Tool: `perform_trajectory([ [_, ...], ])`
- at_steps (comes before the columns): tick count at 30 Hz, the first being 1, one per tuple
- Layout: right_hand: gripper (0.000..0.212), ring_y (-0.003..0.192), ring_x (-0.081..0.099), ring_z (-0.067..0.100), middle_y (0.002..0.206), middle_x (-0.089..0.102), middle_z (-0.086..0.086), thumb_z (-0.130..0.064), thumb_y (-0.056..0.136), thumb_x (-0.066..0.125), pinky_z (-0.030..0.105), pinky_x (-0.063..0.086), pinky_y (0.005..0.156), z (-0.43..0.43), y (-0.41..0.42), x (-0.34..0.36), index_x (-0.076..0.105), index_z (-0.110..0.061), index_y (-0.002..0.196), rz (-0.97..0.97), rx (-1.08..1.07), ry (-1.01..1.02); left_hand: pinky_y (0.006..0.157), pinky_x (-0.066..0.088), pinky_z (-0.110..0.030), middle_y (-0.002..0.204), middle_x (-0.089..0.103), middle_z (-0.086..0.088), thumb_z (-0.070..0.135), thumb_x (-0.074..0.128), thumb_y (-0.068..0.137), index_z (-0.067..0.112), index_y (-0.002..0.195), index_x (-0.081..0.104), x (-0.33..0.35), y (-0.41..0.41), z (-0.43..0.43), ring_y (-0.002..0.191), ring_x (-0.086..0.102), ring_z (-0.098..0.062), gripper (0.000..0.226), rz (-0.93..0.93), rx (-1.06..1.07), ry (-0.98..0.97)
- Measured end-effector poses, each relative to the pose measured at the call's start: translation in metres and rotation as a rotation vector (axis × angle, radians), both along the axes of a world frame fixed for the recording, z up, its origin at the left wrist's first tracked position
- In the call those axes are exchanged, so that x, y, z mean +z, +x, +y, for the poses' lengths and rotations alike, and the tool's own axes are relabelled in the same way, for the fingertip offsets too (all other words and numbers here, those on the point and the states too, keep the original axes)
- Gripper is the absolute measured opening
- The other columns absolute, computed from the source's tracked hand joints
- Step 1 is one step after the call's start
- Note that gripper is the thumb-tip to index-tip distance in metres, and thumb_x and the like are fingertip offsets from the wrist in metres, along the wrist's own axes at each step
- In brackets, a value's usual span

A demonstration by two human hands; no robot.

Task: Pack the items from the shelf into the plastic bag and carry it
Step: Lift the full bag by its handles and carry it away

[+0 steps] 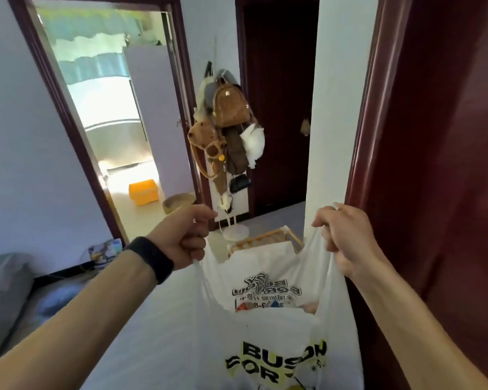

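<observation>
Hallway — white printed plastic bag [276, 327] hangs open.

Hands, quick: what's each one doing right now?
Left hand: gripping one handle of the plastic bag.
Right hand: gripping its other handle.

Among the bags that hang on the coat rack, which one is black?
The small black bag, hanging low on the coat rack. The backpack above it is brown, and the crumpled bag is white.
</observation>
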State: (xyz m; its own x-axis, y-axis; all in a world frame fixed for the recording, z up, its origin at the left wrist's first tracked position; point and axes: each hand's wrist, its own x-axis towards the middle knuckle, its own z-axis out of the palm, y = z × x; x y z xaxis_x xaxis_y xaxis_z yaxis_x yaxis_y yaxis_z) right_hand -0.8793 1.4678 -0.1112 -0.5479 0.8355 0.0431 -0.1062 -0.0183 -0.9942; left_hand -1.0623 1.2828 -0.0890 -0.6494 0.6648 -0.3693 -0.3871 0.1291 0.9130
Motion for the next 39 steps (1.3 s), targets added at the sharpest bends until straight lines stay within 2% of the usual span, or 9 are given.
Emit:
perform_trajectory([
  [4,0.037,0.042,0.016,0.01,0.05,0.024,-0.004,0.008,0.072,0.057,0.024,0.017,0.04,0.045,-0.059,0.02,0.036,-0.018,0.056,0.114,-0.16,-0.019,0.046,0.016,-0.023,0.056,0.025,0.008,0.019,0.064,0.087,0.023,0.073,0.044,0.032,-0.082,0.078,0.048,0.015,-0.01,0.025,0.087,-0.181,0.008],
  [10,0.03,0.039,0.02,0.011,0.044,0.026,-0.005,0.004,0.076,0.056,0.023,0.021,0.039,0.096,-0.141,0.027,0.04,-0.015,0.058,0.114,-0.265,-0.018,0.058,0.009,-0.028,0.058,0.021,0.007,0.017,0.061,0.086,0.027,0.069,0.031,0.051,-0.167,0.189,0.058,0.004,-0.013,0.036,0.153,-0.29,-0.007],
  [16,0.026,0.043,0.02,0.013,0.045,0.025,-0.004,0.003,0.078,0.054,0.023,0.025,0.043,0.15,-0.213,0.002,0.041,-0.013,0.062,0.051,-0.244,-0.041,0.056,0.007,-0.03,0.056,0.021,0.006,0.006,0.059,0.082,0.025,0.064,0.027,0.017,-0.232,0.276,0.048,0.009,-0.012,0.041,0.19,-0.356,-0.023],
  [21,0.02,0.043,0.023,0.012,0.05,0.029,-0.002,0.001,0.08,0.053,0.024,0.023,0.04,0.178,-0.247,-0.039,0.048,-0.01,0.065,-0.027,-0.359,-0.137,0.051,0.007,-0.028,0.052,0.023,0.006,0.002,0.058,0.082,0.024,0.04,0.036,-0.026,-0.277,0.335,0.043,0.012,-0.01,0.052,0.218,-0.528,-0.121],
  [25,0.033,0.041,0.021,0.01,0.047,0.028,-0.004,0.002,0.087,0.051,0.023,0.022,0.04,0.183,-0.275,-0.063,0.046,-0.015,0.059,-0.009,-0.416,-0.212,0.049,0.008,-0.027,0.054,0.018,0.005,-0.001,0.057,0.082,0.025,0.052,0.023,-0.047,-0.318,0.384,0.044,0.011,-0.011,0.052,0.21,-0.692,-0.139],
  [28,0.056,0.039,0.019,0.009,0.047,0.026,-0.006,0.008,0.085,0.051,0.02,0.025,0.037,0.185,-0.294,-0.065,0.043,-0.025,0.041,-0.012,-0.538,-0.216,0.047,0.007,-0.025,0.052,0.017,0.006,-0.005,0.054,0.081,0.025,0.058,0.019,-0.055,-0.331,0.417,0.042,0.011,-0.01,0.052,0.204,-0.865,-0.114],
  [33,0.028,0.038,0.021,0.009,0.044,0.028,-0.006,0.009,0.081,0.052,0.023,0.018,0.038,0.19,-0.331,-0.048,0.049,-0.01,0.061,-0.008,-0.817,-0.157,0.043,0.009,-0.019,0.045,0.02,0.006,-0.005,0.053,0.079,0.021,0.054,0.029,-0.047,-0.321,0.438,0.036,0.011,-0.009,0.044,0.22,-1.084,-0.111],
  [36,0.033,0.04,0.019,0.009,0.048,0.025,-0.005,0.013,0.076,0.053,0.023,0.017,0.038,0.185,-0.339,-0.039,0.043,-0.013,0.058,0.051,-0.907,-0.144,0.042,0.009,-0.02,0.046,0.02,0.007,-0.004,0.053,0.08,0.022,0.06,0.028,-0.038,-0.328,0.442,0.037,0.012,-0.009,0.041,0.218,-1.171,-0.084],
  [39,0.046,0.044,0.017,0.011,0.052,0.023,-0.003,0.012,0.076,0.055,0.025,0.017,0.04,0.181,-0.339,-0.051,0.038,-0.023,0.051,0.037,-0.962,-0.151,0.046,0.008,-0.024,0.05,0.02,0.006,-0.003,0.055,0.08,0.023,0.049,0.033,-0.046,-0.349,0.447,0.042,0.012,-0.011,0.047,0.262,-1.231,-0.066],
])
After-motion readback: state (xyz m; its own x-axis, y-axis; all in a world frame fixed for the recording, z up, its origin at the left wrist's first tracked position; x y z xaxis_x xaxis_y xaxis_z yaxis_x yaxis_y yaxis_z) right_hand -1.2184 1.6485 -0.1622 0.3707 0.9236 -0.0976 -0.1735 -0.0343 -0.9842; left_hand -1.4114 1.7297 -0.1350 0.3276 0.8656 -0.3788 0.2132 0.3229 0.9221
